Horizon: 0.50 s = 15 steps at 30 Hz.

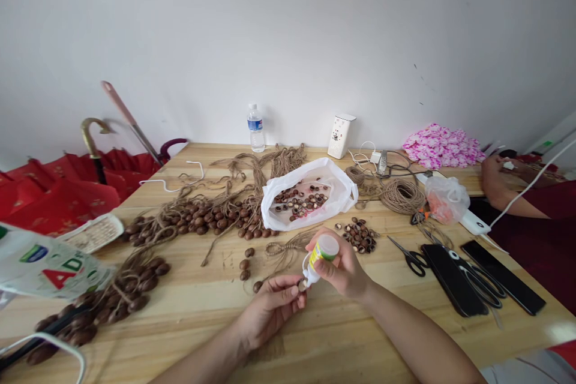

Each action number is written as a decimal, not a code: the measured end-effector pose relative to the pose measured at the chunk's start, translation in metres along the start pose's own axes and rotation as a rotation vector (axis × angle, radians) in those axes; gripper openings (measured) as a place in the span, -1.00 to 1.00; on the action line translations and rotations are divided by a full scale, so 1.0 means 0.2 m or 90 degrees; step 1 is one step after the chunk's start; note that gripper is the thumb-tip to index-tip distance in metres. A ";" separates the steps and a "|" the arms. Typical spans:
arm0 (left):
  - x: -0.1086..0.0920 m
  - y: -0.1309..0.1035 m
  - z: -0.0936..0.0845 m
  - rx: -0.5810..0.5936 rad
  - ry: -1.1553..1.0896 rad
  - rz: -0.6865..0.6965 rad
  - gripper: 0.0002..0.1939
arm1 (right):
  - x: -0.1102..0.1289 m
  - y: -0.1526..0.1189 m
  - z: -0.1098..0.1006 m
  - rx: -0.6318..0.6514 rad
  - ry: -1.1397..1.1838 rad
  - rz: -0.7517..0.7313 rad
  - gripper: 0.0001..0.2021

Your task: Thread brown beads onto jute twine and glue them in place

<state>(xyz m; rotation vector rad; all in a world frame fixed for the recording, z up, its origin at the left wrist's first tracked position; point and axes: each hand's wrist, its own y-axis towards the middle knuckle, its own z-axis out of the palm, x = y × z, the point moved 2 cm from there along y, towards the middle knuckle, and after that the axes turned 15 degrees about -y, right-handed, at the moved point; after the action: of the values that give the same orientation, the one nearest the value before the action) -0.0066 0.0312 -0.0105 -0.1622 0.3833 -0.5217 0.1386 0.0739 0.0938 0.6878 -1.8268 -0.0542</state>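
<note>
My left hand (pixel 273 307) pinches a brown nut shell half (pixel 302 284) between thumb and fingertips, its pale inside showing. My right hand (pixel 348 271) is wrapped around a small white glue bottle (pixel 324 249) with a yellow-green label. The bottle is tipped, its nozzle down at the shell; whether they touch I cannot tell. Just behind the hands lies a bundle of thin twine (pixel 288 246). Several whole brown nuts (pixel 244 264) lie left of it, and a small pile of shell halves (pixel 359 235) sits to the right.
Beyond the hands is an open white plastic bag (pixel 310 192) with shell pieces. Nuts strung on twine (pixel 198 216) spread leftward. Scissors (pixel 411 257), phones (pixel 453 281) and a twine coil (pixel 402 196) lie right. Another person's arm (pixel 499 186) rests at the far right.
</note>
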 end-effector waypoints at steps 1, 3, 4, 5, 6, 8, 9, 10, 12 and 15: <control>0.00 0.00 0.00 0.001 0.001 0.000 -0.82 | 0.00 0.00 0.00 -0.001 -0.001 0.001 -0.65; 0.00 0.00 0.00 0.001 0.003 0.001 -0.83 | 0.00 0.00 0.00 0.001 0.012 0.012 -0.67; 0.00 0.00 0.00 0.001 0.005 0.002 -0.83 | 0.00 0.00 0.00 0.001 0.021 0.020 -0.67; 0.00 0.00 0.00 0.000 0.007 0.003 -0.83 | 0.00 0.00 0.01 -0.001 0.028 0.027 -0.68; 0.00 0.00 0.00 -0.001 0.008 0.004 -0.83 | -0.01 0.00 0.01 -0.003 0.033 0.034 -0.67; 0.00 0.00 0.00 -0.003 0.008 0.003 -0.83 | -0.01 -0.01 0.01 -0.007 0.031 0.040 -0.67; 0.00 0.00 0.00 -0.003 0.007 0.002 -0.83 | -0.01 -0.01 0.01 -0.009 0.025 0.037 -0.66; 0.00 0.00 0.00 -0.003 0.006 0.002 -0.83 | -0.01 -0.01 0.01 -0.012 0.018 0.031 -0.66; 0.00 0.00 0.00 -0.001 0.005 0.001 -0.83 | 0.00 0.00 0.00 -0.017 0.006 0.017 -0.66; 0.00 0.00 0.00 0.000 0.003 -0.001 -0.83 | 0.00 0.00 0.00 -0.014 -0.008 -0.003 -0.68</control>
<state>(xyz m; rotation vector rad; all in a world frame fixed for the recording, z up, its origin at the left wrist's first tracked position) -0.0074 0.0311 -0.0100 -0.1613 0.3883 -0.5234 0.1391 0.0737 0.0945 0.6768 -1.8346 -0.0821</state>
